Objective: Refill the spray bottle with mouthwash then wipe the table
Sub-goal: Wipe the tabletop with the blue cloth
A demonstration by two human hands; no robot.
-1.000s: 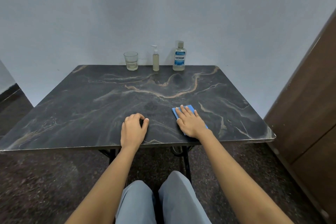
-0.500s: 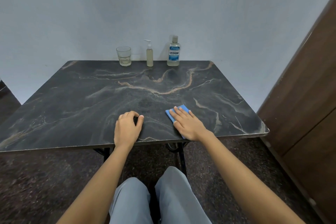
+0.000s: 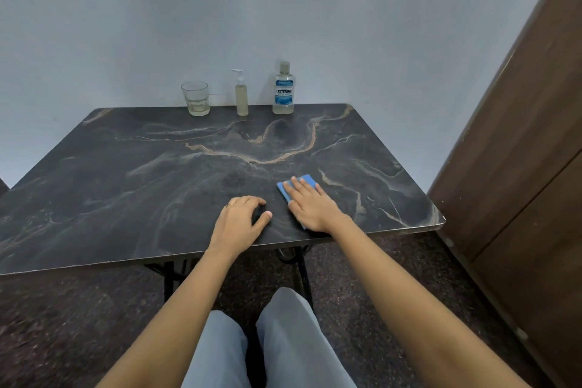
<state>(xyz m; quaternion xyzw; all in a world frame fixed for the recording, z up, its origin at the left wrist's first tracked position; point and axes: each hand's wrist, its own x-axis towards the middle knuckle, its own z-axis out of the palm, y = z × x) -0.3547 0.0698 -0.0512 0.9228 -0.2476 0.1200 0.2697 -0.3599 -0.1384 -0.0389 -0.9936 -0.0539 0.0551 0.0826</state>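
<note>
At the far edge of the dark marble table (image 3: 157,173) stand a small pump spray bottle (image 3: 241,96) of pale liquid and, to its right, a capped mouthwash bottle (image 3: 283,91) with a blue label. A folded blue cloth (image 3: 297,186) lies near the front edge. My right hand (image 3: 310,206) rests flat on the cloth with straight fingers and covers most of it. My left hand (image 3: 239,220) rests on the tabletop just left of it, fingers loosely curled and holding nothing.
A clear drinking glass (image 3: 195,98) with a little liquid stands left of the spray bottle. A grey wall backs the table. A brown wooden door (image 3: 519,151) runs along the right side. My grey-trousered knees (image 3: 267,350) are under the front edge.
The view has shifted a little, so the table and bottles sit slightly lower and further left. Both hands stay where they were, the right one still flat on the cloth.
</note>
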